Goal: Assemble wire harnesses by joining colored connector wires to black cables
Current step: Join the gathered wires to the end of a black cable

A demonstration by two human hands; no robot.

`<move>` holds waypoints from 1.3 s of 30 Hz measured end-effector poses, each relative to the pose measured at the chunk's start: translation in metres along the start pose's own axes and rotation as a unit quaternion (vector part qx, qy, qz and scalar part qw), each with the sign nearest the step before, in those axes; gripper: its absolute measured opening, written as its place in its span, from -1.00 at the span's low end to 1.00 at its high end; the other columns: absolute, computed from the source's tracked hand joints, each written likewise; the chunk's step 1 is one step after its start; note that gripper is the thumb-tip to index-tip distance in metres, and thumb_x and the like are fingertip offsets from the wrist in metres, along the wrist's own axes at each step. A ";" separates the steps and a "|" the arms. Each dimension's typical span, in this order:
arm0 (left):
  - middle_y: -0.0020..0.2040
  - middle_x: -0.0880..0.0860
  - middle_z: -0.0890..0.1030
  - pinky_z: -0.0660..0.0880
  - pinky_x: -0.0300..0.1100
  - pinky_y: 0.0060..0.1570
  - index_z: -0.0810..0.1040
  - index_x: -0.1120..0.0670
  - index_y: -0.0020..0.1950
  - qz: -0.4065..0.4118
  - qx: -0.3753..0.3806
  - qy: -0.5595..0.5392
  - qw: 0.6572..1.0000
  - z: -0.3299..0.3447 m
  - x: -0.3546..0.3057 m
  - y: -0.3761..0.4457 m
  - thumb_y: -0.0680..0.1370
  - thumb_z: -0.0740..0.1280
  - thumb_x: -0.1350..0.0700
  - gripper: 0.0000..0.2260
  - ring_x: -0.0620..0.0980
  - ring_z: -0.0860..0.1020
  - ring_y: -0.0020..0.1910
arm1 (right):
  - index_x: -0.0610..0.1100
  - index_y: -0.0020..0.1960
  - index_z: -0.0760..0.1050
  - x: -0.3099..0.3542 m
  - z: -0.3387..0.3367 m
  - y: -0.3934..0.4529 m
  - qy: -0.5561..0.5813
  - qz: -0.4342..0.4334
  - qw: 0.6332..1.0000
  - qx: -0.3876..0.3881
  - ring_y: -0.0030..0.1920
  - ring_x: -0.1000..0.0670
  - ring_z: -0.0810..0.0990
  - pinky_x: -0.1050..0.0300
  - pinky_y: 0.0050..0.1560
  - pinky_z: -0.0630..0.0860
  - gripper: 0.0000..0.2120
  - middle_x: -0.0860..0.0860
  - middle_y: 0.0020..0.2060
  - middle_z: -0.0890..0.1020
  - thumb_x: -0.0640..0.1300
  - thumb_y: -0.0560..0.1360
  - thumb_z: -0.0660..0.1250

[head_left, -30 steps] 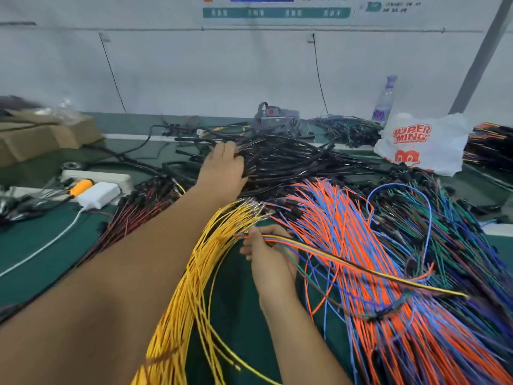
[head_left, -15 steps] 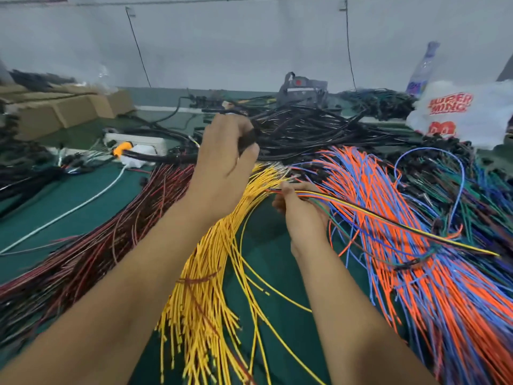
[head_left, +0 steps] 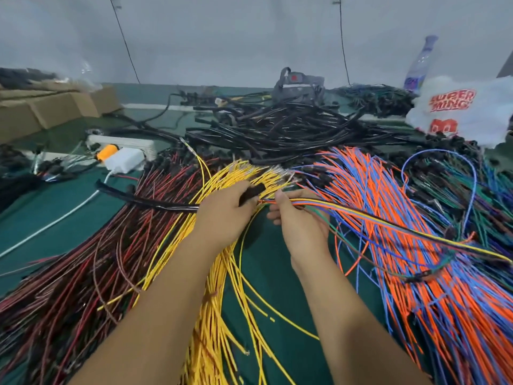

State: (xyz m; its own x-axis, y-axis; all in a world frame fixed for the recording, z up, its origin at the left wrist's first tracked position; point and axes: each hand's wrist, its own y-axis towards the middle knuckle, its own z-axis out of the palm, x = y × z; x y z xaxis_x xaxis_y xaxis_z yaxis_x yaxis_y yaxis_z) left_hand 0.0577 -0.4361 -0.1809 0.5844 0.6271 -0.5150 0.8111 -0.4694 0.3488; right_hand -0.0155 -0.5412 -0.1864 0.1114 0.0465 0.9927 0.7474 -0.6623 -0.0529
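left hand (head_left: 224,211) gripped a black cable (head_left: 155,203); right hand (head_left: 301,218) pinched colored wires (head_left: 361,216), their meeting ends hidden mid-frame.

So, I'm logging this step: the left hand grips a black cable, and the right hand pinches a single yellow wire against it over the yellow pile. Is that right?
Not quite. The head view shows the right hand pinching a small bundle of mixed-colour wires, orange, blue, yellow and green, not a single yellow wire. The rest holds: the left hand grips the black cable over the yellow pile.
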 end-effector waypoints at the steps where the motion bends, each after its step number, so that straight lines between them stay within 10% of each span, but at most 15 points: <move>1: -0.23 -0.13 0.50 0.35 -0.09 -0.21 0.45 -0.08 0.09 0.015 -0.010 -0.013 1.000 -0.001 -0.001 -0.001 0.59 0.24 -0.01 -0.90 0.01 0.50 -0.16 | 0.11 -0.46 0.60 0.001 0.000 0.000 0.011 -0.001 1.000 -0.010 -0.19 0.06 0.65 0.03 0.09 0.52 -0.56 0.24 -0.53 0.59 0.10 0.57 0.26; 8: 0.00 0.02 0.52 0.35 -0.01 0.03 0.53 0.08 0.11 0.092 -0.100 0.041 0.990 0.002 0.002 0.002 0.61 0.21 0.04 -0.82 0.07 0.40 0.07 | -0.12 -0.22 0.53 0.003 -0.002 0.000 0.117 -0.041 0.991 -0.054 -0.47 0.15 0.59 0.36 -0.41 0.48 -0.84 0.05 -0.50 0.61 -0.16 0.54 0.35; 18: 0.00 -0.20 0.52 0.36 -0.37 -0.08 0.60 -0.14 0.09 0.080 0.038 -0.183 0.979 0.002 -0.002 0.002 0.52 0.38 -0.02 -0.84 -0.33 0.45 -0.01 | 0.19 -0.43 0.61 0.003 -0.009 -0.004 0.080 0.000 0.997 0.006 -0.31 0.03 0.61 -0.03 0.05 0.54 -0.62 0.07 -0.48 0.63 0.00 0.56 0.33; 26: -0.44 -0.18 0.56 0.30 -0.49 -0.43 0.67 0.06 -0.06 0.006 0.098 -0.370 0.924 -0.014 -0.006 0.004 0.44 0.43 0.05 -0.87 -0.30 0.41 -0.49 | -0.13 -0.20 0.54 0.008 -0.022 -0.005 0.232 -0.007 0.966 0.110 -0.43 0.06 0.57 0.25 -0.34 0.49 -0.79 -0.03 -0.41 0.63 -0.23 0.59 0.26; 29: -0.38 -0.15 0.61 0.29 -0.51 -0.46 0.66 0.23 -0.05 -0.003 0.116 -0.378 0.919 -0.016 -0.003 0.006 0.39 0.43 -0.02 -0.67 -0.29 0.41 -0.51 | -0.16 -0.18 0.51 0.007 -0.026 -0.006 0.251 -0.006 0.959 0.134 -0.42 0.04 0.58 0.26 -0.35 0.51 -0.82 -0.04 -0.41 0.63 -0.24 0.59 0.26; 39: -0.37 -0.10 0.64 0.43 -0.44 -0.31 0.68 0.05 -0.09 0.011 0.106 -0.326 0.939 -0.012 -0.006 0.005 0.50 0.41 0.16 -0.94 -0.28 0.51 -0.39 | -0.10 -0.16 0.53 -0.001 -0.026 -0.004 0.095 -0.096 0.983 0.123 -0.21 0.06 0.65 0.18 -0.15 0.53 -0.89 0.00 -0.31 0.65 -0.21 0.54 0.36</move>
State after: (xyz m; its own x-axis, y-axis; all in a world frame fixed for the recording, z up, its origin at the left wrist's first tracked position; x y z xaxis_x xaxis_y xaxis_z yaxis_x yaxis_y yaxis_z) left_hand 0.0588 -0.4348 -0.1669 0.4068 0.1335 -0.9037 0.7360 -0.6339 0.2376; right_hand -0.0357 -0.5584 -0.1840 -0.1535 -0.0036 0.9881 0.8809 -0.4537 0.1352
